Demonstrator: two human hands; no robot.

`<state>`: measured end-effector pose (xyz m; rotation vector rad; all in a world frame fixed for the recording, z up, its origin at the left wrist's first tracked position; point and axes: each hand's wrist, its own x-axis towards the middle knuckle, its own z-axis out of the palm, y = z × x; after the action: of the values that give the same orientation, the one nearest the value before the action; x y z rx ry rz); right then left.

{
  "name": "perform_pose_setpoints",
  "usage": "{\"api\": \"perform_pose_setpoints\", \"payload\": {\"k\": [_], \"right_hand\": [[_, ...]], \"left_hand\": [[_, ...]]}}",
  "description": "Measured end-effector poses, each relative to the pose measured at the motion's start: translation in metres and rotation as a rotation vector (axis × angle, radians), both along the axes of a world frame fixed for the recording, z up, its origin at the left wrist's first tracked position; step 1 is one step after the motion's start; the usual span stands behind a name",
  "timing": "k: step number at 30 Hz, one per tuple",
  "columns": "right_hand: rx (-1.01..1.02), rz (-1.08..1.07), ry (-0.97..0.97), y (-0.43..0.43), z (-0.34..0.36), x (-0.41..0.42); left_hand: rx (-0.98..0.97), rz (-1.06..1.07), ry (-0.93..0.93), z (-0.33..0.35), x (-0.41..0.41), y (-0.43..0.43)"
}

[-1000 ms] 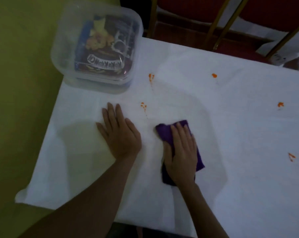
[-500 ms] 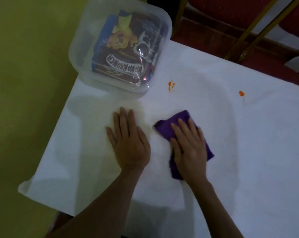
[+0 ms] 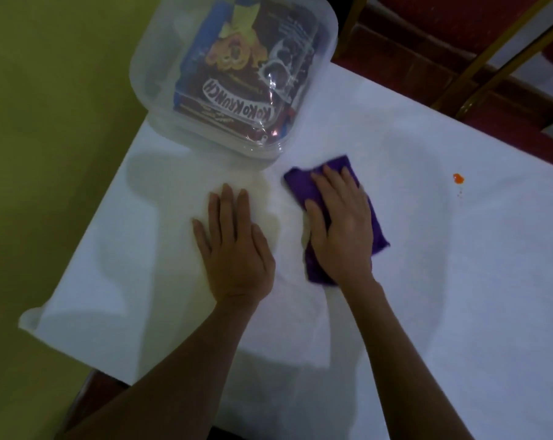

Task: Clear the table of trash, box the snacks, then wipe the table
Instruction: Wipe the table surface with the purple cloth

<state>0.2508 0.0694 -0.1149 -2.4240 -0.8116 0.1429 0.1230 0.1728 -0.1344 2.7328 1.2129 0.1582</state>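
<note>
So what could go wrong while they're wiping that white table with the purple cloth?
1. The purple cloth under the right hand lies close to the clear box of snacks at the table's far corner; a forward stroke might nudge it toward the edge.
2. The orange spot could smear across the white tablecloth rather than lift.
3. The tablecloth may bunch if the flat left hand lets go.

Blocked just ahead of the fingertips (image 3: pixel 227 189) of the left hand (image 3: pixel 237 249) by a clear snack box (image 3: pixel 148 74); open rightward of the right hand (image 3: pixel 342 227) fingers (image 3: pixel 348 179) across white tablecloth (image 3: pixel 443 296), up to an orange stain (image 3: pixel 458 178); chair legs (image 3: pixel 503 55) beyond.
</note>
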Motion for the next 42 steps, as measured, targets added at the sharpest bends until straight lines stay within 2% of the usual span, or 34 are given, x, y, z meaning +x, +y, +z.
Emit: {"api": "perform_pose_setpoints", "payload": {"k": [2, 4, 9, 13, 18, 22, 27, 31, 34, 36, 38, 42], "right_hand": [[-0.018, 0.049, -0.027, -0.03, 0.001, -0.013], [-0.024, 0.01, -0.064, -0.041, 0.0, 0.003], [-0.031, -0.38, -0.01, 0.02, -0.001, 0.06], [-0.008, -0.171, -0.073, 0.047, 0.001, 0.032], [-0.09, 0.014, 0.037, -0.035, 0.01, -0.079], [-0.167, -0.081, -0.007, -0.108, 0.01, -0.072], [-0.156, -0.434, 0.05, -0.074, 0.006, -0.026], [-0.192, -0.282, 0.013, -0.063, 0.01, -0.101], [-0.203, -0.18, 0.093, -0.098, 0.02, -0.171], [-0.216, -0.176, 0.081, -0.131, 0.022, -0.189], [-0.215, -0.202, 0.028, -0.158, 0.019, -0.169], [-0.213, -0.365, 0.0, -0.165, 0.01, -0.071]], "left_hand": [[0.0, -0.001, -0.003, 0.001, 0.0, 0.0], [0.006, 0.0, -0.012, 0.002, 0.001, -0.001], [0.011, 0.001, -0.03, 0.0, -0.001, 0.0], [0.057, -0.009, -0.035, 0.0, -0.007, -0.002], [0.041, -0.001, -0.058, 0.0, -0.008, -0.001], [0.027, 0.01, -0.089, 0.003, -0.005, -0.005], [0.052, 0.005, -0.14, -0.005, -0.008, -0.001], [0.053, -0.014, -0.125, -0.006, -0.008, -0.001], [0.052, -0.007, -0.145, -0.007, -0.009, -0.002], [0.014, 0.056, -0.181, -0.005, -0.004, -0.008], [-0.067, 0.098, -0.188, 0.001, 0.01, -0.028], [-0.147, -0.07, -0.146, 0.01, 0.037, -0.105]]}}
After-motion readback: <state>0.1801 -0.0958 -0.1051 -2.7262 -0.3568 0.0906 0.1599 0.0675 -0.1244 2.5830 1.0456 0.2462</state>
